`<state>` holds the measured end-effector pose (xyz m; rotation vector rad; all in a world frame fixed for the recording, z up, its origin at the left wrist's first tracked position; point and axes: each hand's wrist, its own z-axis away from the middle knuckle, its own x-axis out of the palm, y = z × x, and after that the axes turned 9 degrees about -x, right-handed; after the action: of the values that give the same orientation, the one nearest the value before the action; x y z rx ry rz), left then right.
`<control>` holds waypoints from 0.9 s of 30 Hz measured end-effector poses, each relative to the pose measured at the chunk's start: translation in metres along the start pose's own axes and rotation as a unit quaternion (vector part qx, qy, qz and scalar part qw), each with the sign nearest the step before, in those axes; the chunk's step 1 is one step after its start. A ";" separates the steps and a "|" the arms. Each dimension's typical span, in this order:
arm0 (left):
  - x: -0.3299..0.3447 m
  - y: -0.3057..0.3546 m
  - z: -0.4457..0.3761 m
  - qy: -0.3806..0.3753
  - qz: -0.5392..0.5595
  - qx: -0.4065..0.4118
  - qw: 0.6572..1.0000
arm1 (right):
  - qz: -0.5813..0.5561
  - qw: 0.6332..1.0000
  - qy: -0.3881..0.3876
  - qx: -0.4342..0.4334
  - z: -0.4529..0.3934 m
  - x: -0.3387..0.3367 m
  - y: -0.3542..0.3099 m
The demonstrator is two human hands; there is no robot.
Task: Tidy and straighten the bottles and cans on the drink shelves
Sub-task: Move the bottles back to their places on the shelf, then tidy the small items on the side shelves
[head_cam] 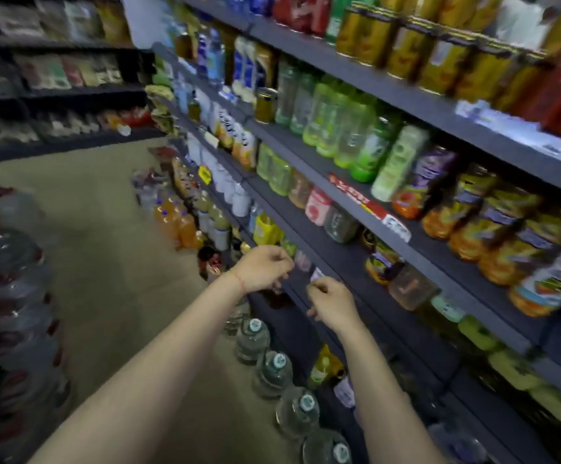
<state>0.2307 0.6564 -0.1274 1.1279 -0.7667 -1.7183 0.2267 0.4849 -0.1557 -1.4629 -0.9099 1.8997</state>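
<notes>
A shop aisle runs away to the upper left, with grey drink shelves (349, 242) climbing the right side and a pale floor below; the whole view is smeared by motion.

Both hands are out in front of a lower shelf edge, close together but not touching. The left hand (261, 267) has its fingers loosely curled, knuckles toward the shelf; whether the fingertips pinch anything is not clear. The right hand (331, 301) also has its fingers curled, and a small pale tag (317, 273) shows just above its fingertips, at the shelf lip. Whether the hand pinches it or only nears it cannot be told.

The nearest drinks lie just beyond and to the right of the hands: a small pinkish bottle (302, 261) directly behind the left hand, then a clear brownish bottle (409, 288) and a dark yellow-labelled bottle (381, 262) further right, nearer the right hand. They stand roughly upright, long axes vertical.

Large water jugs (270, 373) line the floor beneath the forearms.
</notes>
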 end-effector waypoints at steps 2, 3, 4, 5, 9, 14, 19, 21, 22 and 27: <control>-0.039 -0.018 -0.014 0.018 0.005 -0.013 1.000 | 0.004 1.000 -0.004 -0.003 -0.022 0.029 -0.029; -0.056 -0.026 -0.023 0.025 0.003 -0.020 0.999 | 0.004 1.000 -0.005 0.001 -0.032 0.041 -0.039; -0.072 -0.034 -0.033 0.029 0.001 -0.026 0.999 | 0.008 1.000 -0.005 0.005 -0.043 0.051 -0.047; -0.086 -0.040 -0.045 0.028 0.001 -0.031 0.999 | 0.015 1.000 -0.005 0.009 -0.055 0.060 -0.053; -0.129 -0.054 -0.098 0.008 0.023 -0.038 0.999 | 0.005 1.000 0.009 0.027 -0.115 0.084 -0.068; -0.184 -0.057 -0.184 0.003 0.013 -0.049 0.999 | -0.031 0.998 0.036 0.036 -0.230 0.116 -0.078; -0.262 -0.037 -0.272 0.054 -0.023 -0.072 0.996 | -0.036 0.999 -0.001 0.037 -0.357 0.140 -0.120; -0.291 -0.021 -0.304 0.074 -0.009 -0.067 0.995 | -0.052 0.999 0.007 0.003 -0.399 0.140 -0.148; -0.304 -0.013 -0.318 0.089 0.005 -0.059 0.994 | -0.061 0.997 0.031 -0.021 -0.416 0.138 -0.162; -0.344 0.027 -0.389 0.156 0.060 0.036 0.985 | 0.020 0.940 0.282 -0.192 -0.475 0.108 -0.223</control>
<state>0.6554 0.9561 -0.1339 1.3349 -0.6896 -1.3812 0.6686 0.7860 -0.1225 -2.1183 -0.9963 1.2395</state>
